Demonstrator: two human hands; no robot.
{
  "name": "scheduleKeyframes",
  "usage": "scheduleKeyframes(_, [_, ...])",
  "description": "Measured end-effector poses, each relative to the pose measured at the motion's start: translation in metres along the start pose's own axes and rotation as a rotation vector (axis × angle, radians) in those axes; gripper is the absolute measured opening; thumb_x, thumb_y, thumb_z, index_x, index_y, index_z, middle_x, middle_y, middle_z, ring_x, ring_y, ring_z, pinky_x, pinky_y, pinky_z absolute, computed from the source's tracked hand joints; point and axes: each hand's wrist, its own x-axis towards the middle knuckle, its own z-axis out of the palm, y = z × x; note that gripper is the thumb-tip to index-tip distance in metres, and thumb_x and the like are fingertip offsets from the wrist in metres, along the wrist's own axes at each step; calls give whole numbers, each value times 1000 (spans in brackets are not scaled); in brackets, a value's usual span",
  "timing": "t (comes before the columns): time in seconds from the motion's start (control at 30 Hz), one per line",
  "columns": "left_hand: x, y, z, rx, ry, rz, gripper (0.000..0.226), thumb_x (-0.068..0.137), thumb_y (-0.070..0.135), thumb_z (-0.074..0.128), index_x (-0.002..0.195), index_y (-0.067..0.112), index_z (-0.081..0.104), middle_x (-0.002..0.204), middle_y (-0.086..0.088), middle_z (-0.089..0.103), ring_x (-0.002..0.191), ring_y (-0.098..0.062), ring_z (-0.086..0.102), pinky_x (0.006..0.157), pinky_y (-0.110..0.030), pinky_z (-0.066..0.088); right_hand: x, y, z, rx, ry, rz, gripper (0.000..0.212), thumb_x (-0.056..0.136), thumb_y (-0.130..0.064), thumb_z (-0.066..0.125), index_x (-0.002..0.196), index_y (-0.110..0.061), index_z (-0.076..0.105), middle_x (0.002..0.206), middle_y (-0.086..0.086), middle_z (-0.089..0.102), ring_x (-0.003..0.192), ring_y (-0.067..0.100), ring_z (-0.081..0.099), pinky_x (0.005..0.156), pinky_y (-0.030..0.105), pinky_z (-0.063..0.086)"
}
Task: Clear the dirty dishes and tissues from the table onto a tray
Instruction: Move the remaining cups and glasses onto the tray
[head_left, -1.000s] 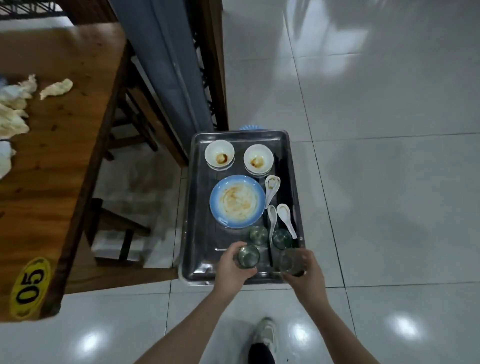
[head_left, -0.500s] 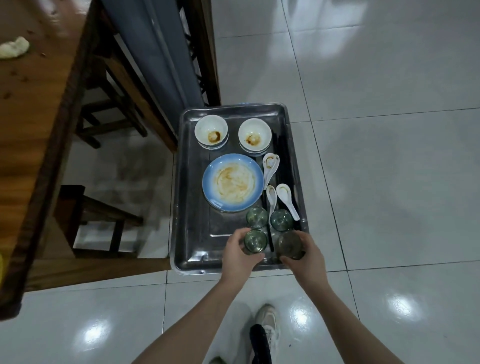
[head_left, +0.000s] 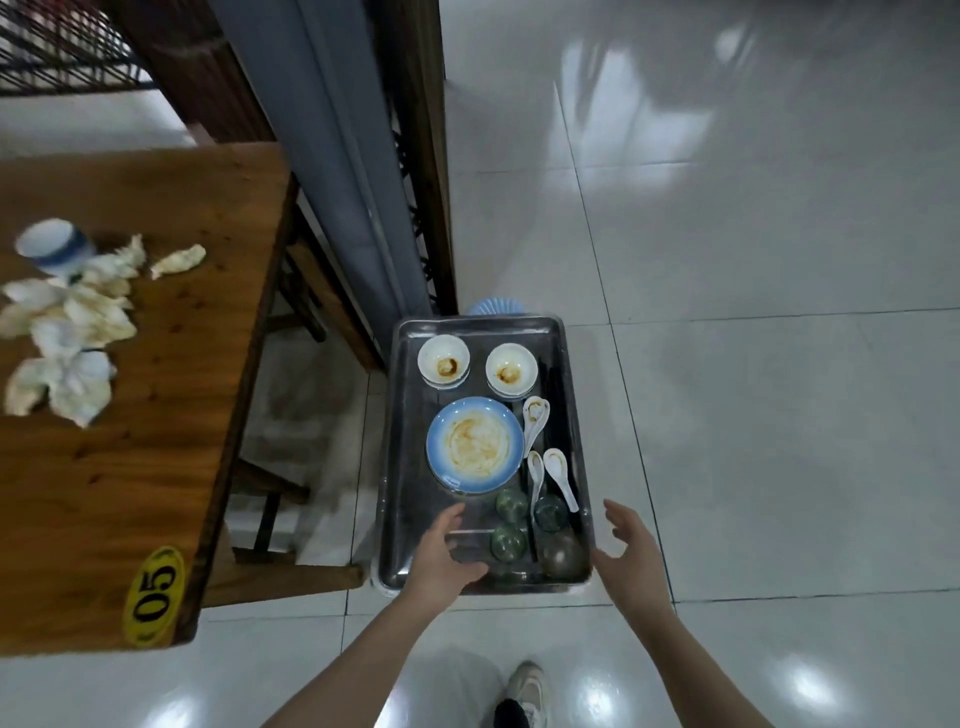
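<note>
A wooden desk (head_left: 156, 467) numbered 05 is pictured with crumpled tissues (head_left: 78, 322) and a cup (head_left: 52, 248) near its left edge, a steel tray (head_left: 410, 493) set apart to its right. The left hand (head_left: 441, 561) and right hand (head_left: 631, 558) are held at the tray's near edge, fingers released, nothing grasped. A smeared plate (head_left: 475, 444) is seen at the tray's middle, two bowls (head_left: 444, 361) at its far edge, spoons (head_left: 560, 470) and glasses (head_left: 511, 503) toward its near right corner.
</note>
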Motion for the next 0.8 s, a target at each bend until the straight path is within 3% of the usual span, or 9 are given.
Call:
scheduleKeyframes(0.13, [-28, 44, -34, -28, 38, 3, 74, 72, -12, 74, 131, 22, 45, 132, -7, 47, 112, -20, 47, 85, -30, 51, -5, -57, -24, 40, 33, -40, 52, 80, 5, 65, 127, -12, 52, 119, 2, 57, 107, 24, 55, 87, 31, 44])
scheduleKeyframes(0.23, [-45, 78, -60, -28, 97, 35, 72, 72, -10, 75, 131, 20, 47, 133, -7, 51, 111, -17, 49, 76, -17, 46, -10, -105, -36, 93, 6, -87, 46, 80, 8, 63, 119, -15, 56, 112, 0, 59, 104, 23, 54, 91, 36, 46])
scheduleKeyframes(0.3, [-58, 105, -80, -33, 130, 67, 73, 74, -7, 74, 135, 19, 45, 133, -5, 51, 111, -17, 50, 74, -16, 46, -13, -138, -40, 108, -12, -137, 43, 79, 10, 63, 115, -13, 59, 109, -1, 61, 103, 20, 56, 96, 39, 46])
scheduleKeyframes(0.4, [-80, 143, -112, -9, 187, 153, 73, 76, -9, 72, 139, 11, 42, 134, -10, 51, 119, -21, 51, 92, -29, 49, -20, -184, -41, 141, -43, -224, 40, 77, 14, 64, 99, -19, 61, 97, -6, 64, 98, 20, 59, 91, 33, 45])
scheduleKeyframes(0.5, [-105, 166, -148, 18, 272, 231, 68, 78, -9, 70, 138, 6, 43, 134, -14, 52, 125, -24, 49, 100, -32, 44, -29, -219, -29, 201, -118, -214, 40, 76, 19, 61, 103, -10, 59, 107, 10, 63, 105, 28, 55, 91, 37, 46])
scheduleKeyframes(0.6, [-123, 178, -188, 4, 301, 234, 67, 80, -2, 72, 139, 13, 43, 133, -5, 53, 123, -19, 51, 91, -22, 46, -33, -251, -14, 146, -148, -263, 42, 77, 17, 62, 115, -1, 58, 119, 16, 60, 110, 30, 56, 94, 37, 48])
scheduleKeyframes(0.67, [-134, 181, -219, -48, 328, 220, 66, 81, 3, 73, 138, 21, 44, 130, -1, 54, 114, -16, 55, 77, -16, 49, -39, -277, -2, 86, -176, -316, 45, 79, 13, 63, 120, -4, 57, 116, 8, 60, 110, 27, 56, 94, 30, 49])
scheduleKeyframes(0.73, [-142, 180, -249, -81, 355, 207, 64, 81, 5, 73, 135, 28, 46, 129, 1, 53, 109, -14, 55, 64, -13, 47, -47, -298, 13, 63, -179, -367, 45, 78, 12, 62, 118, -8, 59, 113, 6, 63, 107, 26, 59, 93, 36, 49])
scheduleKeyframes(0.8, [-152, 174, -280, -89, 379, 218, 63, 82, 6, 72, 135, 29, 46, 129, 0, 53, 105, -12, 55, 61, -12, 47, -56, -320, 34, 57, -195, -388, 44, 79, 11, 62, 116, -13, 59, 114, 8, 64, 105, 24, 60, 89, 34, 49])
